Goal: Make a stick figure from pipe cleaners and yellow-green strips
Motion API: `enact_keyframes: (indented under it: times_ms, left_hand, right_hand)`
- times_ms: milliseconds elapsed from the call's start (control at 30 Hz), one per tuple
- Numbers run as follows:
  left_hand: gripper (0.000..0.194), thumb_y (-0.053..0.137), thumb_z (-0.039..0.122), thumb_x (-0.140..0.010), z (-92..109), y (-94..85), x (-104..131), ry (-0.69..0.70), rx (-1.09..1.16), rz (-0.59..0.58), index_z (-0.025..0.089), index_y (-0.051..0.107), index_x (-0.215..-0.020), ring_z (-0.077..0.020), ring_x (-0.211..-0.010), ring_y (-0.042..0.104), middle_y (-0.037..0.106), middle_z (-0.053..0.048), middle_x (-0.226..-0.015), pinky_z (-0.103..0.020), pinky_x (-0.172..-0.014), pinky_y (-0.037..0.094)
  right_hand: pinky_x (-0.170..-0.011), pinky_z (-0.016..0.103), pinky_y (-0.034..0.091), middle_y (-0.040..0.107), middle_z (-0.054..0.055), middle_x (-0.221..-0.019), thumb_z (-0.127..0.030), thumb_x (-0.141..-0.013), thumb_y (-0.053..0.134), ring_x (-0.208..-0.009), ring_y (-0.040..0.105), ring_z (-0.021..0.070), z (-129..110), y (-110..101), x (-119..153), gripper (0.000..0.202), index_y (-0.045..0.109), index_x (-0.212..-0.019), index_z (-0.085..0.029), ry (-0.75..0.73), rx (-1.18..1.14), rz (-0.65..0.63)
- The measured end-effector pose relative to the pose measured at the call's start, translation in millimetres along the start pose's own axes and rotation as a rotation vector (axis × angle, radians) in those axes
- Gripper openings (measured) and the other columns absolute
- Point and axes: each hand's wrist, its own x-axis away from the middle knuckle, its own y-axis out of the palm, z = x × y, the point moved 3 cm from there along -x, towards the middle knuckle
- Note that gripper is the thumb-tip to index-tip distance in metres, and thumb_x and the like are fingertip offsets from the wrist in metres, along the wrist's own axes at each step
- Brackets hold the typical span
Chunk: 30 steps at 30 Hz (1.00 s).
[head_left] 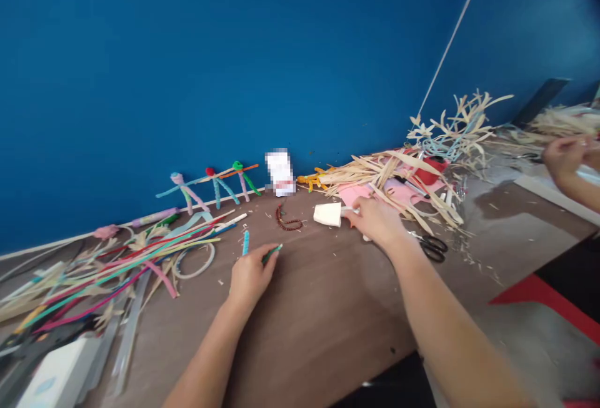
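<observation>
My left hand [252, 272] is closed over the table, its fingers pinching a thin green stick [272, 253] with a pale tip. A light-blue fuzzy stick [246, 243] stands up just behind that hand; whether the two are joined, I cannot tell. With bent fingers, my right hand [377, 223] grips the narrow white end of a cream-coloured cup-shaped piece [327, 214], which lies on its side. Beyond and between my hands is a brown bead string [287, 223]. Black-handled scissors [433, 248] rest beside my right forearm.
Pipe-cleaner figures [215, 186] lean on the blue wall near a blurred white card [280, 172]. Coloured strips [94, 277] and a tape ring [194, 260] lie left. Dry pale husks [370, 174] heap over pink sheet [356, 194]. Another person's hand [567, 158] is far right.
</observation>
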Motion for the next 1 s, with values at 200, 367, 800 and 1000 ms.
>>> enact_keyframes:
  times_ms: [200,367,800,1000]
  left_hand:
    - [0.031,0.04,0.034,-0.079,5,-1.4,2,0.032,0.044,0.054,0.025,0.06,-0.099,-0.0206,-0.079,0.061,0.067,-0.004,-0.092,-0.027,-0.066,0.042]
    - [0.029,0.042,0.033,-0.078,1,0.5,1,0.009,0.11,0.073,0.023,0.061,-0.096,-0.0183,-0.07,0.061,0.068,-0.003,-0.089,-0.026,-0.064,0.042]
    - [0.025,0.044,0.03,-0.077,-4,-4.3,0,-0.036,0.214,0.101,0.021,0.063,-0.09,-0.0193,-0.069,0.06,0.068,-0.004,-0.076,-0.027,-0.064,0.04]
    - [0.024,0.044,0.029,-0.077,-6,-4.8,-3,-0.058,0.272,0.112,0.021,0.063,-0.089,-0.0165,-0.06,0.058,0.067,-0.003,-0.07,-0.025,-0.061,0.038]
  right_hand:
    - [-0.063,0.029,0.039,0.063,0.015,-0.087,-0.038,-0.072,0.048,-0.081,0.059,0.0243,41,39,-5,0.034,0.06,-0.091,-0.013,0.131,0.129,-0.153]
    - [-0.055,0.026,0.036,0.064,0.012,-0.078,-0.039,-0.068,0.047,-0.073,0.059,0.023,53,34,-6,0.03,0.063,-0.077,-0.015,0.135,0.067,-0.183]
    - [-0.051,0.026,0.041,0.064,0.008,-0.07,-0.035,-0.061,0.052,-0.06,0.058,0.0198,98,19,11,0.028,0.06,-0.078,-0.014,0.2,-0.374,0.047]
    - [-0.043,0.027,0.042,0.064,0.01,-0.065,-0.032,-0.056,0.056,-0.05,0.057,0.0193,121,18,29,0.029,0.057,-0.079,-0.013,0.29,-0.48,0.162]
